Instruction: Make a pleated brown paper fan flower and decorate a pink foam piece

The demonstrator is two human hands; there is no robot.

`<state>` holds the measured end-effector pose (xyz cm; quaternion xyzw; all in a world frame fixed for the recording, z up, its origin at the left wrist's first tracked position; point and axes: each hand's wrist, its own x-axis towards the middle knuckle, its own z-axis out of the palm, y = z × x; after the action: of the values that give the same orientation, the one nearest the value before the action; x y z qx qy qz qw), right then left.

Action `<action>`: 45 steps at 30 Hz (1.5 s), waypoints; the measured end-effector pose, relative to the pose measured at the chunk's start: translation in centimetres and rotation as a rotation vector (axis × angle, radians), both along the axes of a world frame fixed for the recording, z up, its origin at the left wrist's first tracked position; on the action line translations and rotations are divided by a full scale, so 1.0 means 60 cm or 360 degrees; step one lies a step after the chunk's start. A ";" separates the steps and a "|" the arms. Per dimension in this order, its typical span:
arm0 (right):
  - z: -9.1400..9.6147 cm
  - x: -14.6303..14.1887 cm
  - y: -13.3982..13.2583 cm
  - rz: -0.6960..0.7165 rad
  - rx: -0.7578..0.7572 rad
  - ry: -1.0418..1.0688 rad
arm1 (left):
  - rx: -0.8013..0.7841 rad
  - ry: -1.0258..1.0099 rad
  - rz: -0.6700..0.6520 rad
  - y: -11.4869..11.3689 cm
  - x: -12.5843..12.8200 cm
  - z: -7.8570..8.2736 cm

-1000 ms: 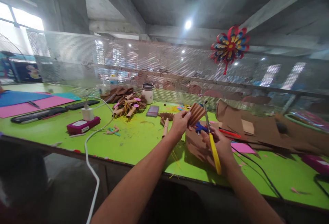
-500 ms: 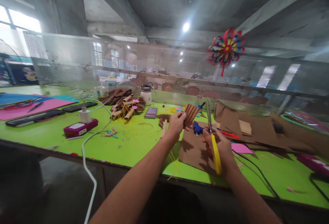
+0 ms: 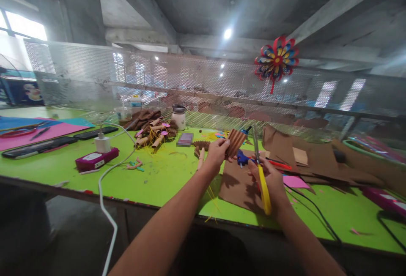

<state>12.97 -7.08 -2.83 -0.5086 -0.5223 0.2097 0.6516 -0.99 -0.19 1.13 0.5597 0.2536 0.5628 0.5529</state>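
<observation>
Between the fingers of my left hand is a small piece of pleated brown paper, its stripes facing me. My right hand grips a pair of yellow-handled scissors, blades pointing up and away. The blades stand just right of the paper and do not touch it. Under my hands lies a flat brown sheet. A blue glue gun rests behind my right hand, partly hidden by it. Left of my left wrist are a fan-folded brown piece and a rolled paper tube.
Brown cardboard sheets pile up on the right, near a pink paper. To the left, a white cable runs from a magenta power strip over the table edge. Paper rolls with yellow strands and a jar stand behind.
The whole view has shifted slightly, so everything sits a little further left. Both hands keep the same holds, and the scissors lean a bit more to the left.
</observation>
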 end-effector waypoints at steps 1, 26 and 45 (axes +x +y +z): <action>-0.001 0.000 0.000 0.0024 -0.0013 0.0028 | -0.0002 0.0000 0.0002 0.000 0.000 0.000; -0.008 0.004 0.003 0.0004 -0.0024 -0.0103 | 0.0029 0.0021 -0.0010 -0.001 -0.002 0.002; -0.010 0.006 0.006 0.0023 -0.0032 -0.0156 | 0.0007 0.0066 -0.0006 0.004 0.000 -0.002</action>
<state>13.35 -6.71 -3.42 -0.5211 -0.5552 0.1942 0.6185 -1.02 0.07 1.02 0.5729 0.2626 0.5508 0.5472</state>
